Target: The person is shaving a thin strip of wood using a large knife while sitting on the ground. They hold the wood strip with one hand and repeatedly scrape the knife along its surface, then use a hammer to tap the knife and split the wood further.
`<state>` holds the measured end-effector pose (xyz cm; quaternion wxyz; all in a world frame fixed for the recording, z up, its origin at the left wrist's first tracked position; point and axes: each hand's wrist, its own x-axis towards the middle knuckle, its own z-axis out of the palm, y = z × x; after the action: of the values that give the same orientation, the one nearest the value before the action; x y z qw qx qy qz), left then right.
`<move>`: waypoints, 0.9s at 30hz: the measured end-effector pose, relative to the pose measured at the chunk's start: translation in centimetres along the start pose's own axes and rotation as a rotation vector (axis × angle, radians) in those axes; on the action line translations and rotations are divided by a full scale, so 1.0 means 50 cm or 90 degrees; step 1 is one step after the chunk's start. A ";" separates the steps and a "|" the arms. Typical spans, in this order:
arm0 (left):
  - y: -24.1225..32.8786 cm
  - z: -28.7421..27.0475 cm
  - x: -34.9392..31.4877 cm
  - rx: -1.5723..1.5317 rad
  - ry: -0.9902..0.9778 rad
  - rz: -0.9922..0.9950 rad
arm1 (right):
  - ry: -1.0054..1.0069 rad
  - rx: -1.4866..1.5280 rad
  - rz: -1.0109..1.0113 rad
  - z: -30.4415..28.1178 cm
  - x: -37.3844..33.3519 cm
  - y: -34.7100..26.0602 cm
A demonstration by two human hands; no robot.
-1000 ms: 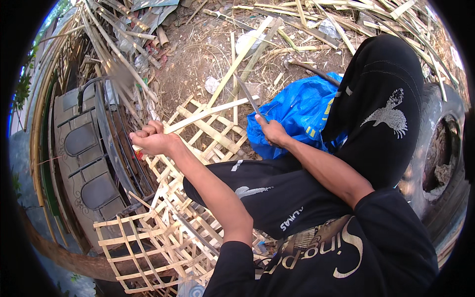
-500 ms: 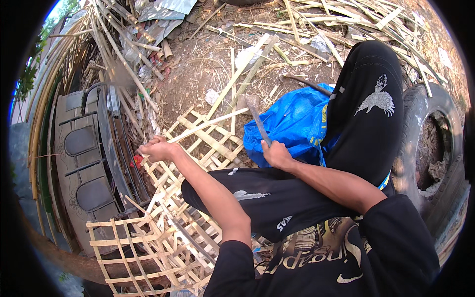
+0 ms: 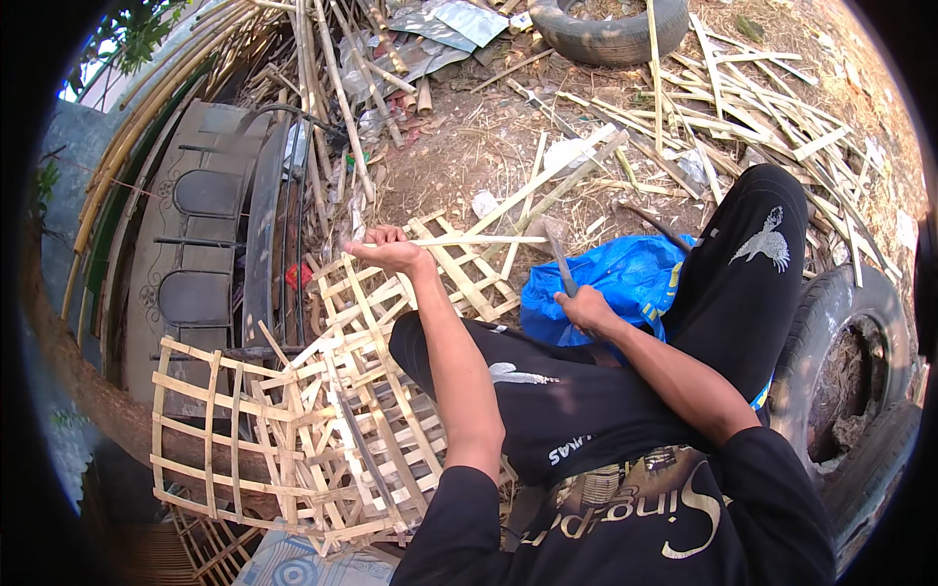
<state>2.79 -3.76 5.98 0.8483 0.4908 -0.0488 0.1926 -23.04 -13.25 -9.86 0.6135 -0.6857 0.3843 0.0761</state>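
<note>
My left hand (image 3: 390, 250) is closed with its fingers curled around one end of a pale bamboo strip (image 3: 479, 239). The strip points right, almost level. A knife (image 3: 560, 259) is in my right hand (image 3: 589, 311), its blade upright at the strip's far tip; whether they touch, I cannot tell. The fingers wrap the handle and hide most of it. Below my left hand lie open-weave lattices (image 3: 366, 342) of bamboo strips, some stacked beside my left leg. A crumpled blue plastic sheet (image 3: 557, 293) lies just beyond my right hand.
Loose split bamboo (image 3: 772, 127) is heaped at the far right. An old tire (image 3: 801, 332) stands by my right side, and another tire (image 3: 616, 39) lies at the back. Bamboo poles (image 3: 327, 98) and a dark metal-framed bench (image 3: 195, 244) are on the left.
The head view has shifted, so the scene sits lower and further right. The strip has swung from slanting upward to nearly level, and its tip is now beside the blade.
</note>
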 end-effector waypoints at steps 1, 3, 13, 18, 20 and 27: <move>0.005 -0.008 -0.005 -0.029 -0.042 -0.009 | -0.008 -0.010 0.006 -0.004 -0.004 0.001; 0.025 -0.008 0.005 -0.015 -0.111 -0.057 | -0.025 -0.032 -0.002 -0.010 -0.009 -0.003; 0.050 0.121 -0.032 0.174 -0.305 -0.048 | -0.059 0.055 0.005 -0.049 -0.012 0.016; 0.030 0.088 -0.016 0.315 -0.206 0.201 | -0.048 0.160 0.067 -0.046 -0.008 -0.026; 0.045 0.121 -0.042 0.321 -0.153 0.222 | -0.034 0.121 0.044 -0.078 -0.050 -0.075; 0.001 0.126 -0.078 0.155 -0.175 0.256 | -0.065 0.099 -0.173 -0.054 -0.085 -0.111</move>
<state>-0.16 -10.19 8.17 0.7134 0.5911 -0.2364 0.2929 -23.53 -14.08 -2.43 0.6883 -0.6768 0.2610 -0.0030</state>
